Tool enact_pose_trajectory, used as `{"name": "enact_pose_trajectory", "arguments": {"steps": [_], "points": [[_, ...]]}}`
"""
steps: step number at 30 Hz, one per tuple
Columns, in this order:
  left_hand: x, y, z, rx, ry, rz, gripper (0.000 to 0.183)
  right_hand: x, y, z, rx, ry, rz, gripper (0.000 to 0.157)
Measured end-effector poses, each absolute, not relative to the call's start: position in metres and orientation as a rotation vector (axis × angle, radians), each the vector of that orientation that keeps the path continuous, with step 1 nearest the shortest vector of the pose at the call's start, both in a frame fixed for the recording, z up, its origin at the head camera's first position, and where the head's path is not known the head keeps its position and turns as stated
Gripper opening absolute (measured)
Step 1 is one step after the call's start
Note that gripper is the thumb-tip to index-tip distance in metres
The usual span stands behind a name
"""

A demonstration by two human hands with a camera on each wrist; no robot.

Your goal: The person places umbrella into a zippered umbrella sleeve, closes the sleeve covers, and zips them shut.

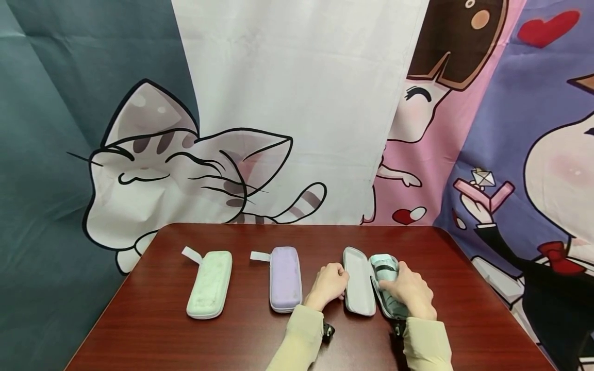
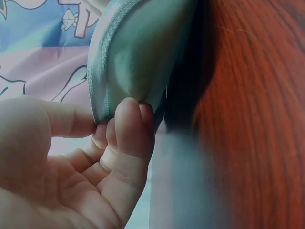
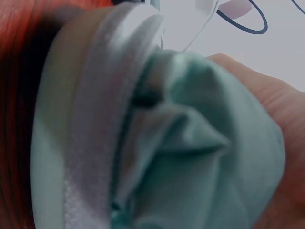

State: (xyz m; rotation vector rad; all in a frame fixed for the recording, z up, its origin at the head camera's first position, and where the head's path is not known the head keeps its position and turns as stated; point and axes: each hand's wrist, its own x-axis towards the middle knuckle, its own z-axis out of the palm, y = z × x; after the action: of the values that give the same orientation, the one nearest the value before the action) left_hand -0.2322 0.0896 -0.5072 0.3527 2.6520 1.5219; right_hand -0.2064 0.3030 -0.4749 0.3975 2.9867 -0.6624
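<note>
On the right side of the table a zip case (image 1: 359,282) lies unzipped, its pale grey-lined lid folded out to the left. Inside its other half rests a folded teal umbrella (image 1: 384,262) with a dark band near the top. My left hand (image 1: 328,283) pinches the lid's edge between thumb and fingers, also visible on the case rim (image 2: 102,71) in the left wrist view. With my right hand (image 1: 412,292) I grip the umbrella from above and the right. Bunched umbrella fabric (image 3: 205,143) fills the right wrist view and hides most of those fingers.
A closed light green case (image 1: 210,284) with a white strap lies at the left of the brown table (image 1: 144,330). Beside my left hand is a closed purple case (image 1: 285,278), also strapped. A printed cartoon curtain (image 1: 297,93) hangs behind the table.
</note>
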Motion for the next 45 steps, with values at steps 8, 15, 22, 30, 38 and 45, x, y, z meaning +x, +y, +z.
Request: {"name": "enact_pose_trajectory", "arguments": {"steps": [8,15,22,30,38,45], "points": [[-0.231,0.090,-0.506,0.370,2.652,1.509,0.023,-0.206,0.303,-0.477,0.373,2.996,-0.653,0.072],[-0.231,0.091,-0.504,0.393,2.650,1.507,0.023,-0.207,0.302,-0.477,0.358,3.000,-0.628,0.073],[-0.229,0.091,-0.502,0.377,2.652,1.509,0.023,-0.205,0.305,-0.469,0.256,2.982,-0.620,0.071],[-0.229,0.093,-0.502,0.343,2.639,1.523,0.023,-0.198,0.330,-0.454,-0.050,3.098,-0.765,0.031],[-0.229,0.092,-0.504,0.364,2.646,1.519,0.022,-0.198,0.359,-0.460,-0.026,3.046,-1.107,0.033],[-0.229,0.092,-0.504,0.377,2.651,1.521,0.022,-0.214,0.381,-0.488,0.012,2.760,-1.456,0.037]]}}
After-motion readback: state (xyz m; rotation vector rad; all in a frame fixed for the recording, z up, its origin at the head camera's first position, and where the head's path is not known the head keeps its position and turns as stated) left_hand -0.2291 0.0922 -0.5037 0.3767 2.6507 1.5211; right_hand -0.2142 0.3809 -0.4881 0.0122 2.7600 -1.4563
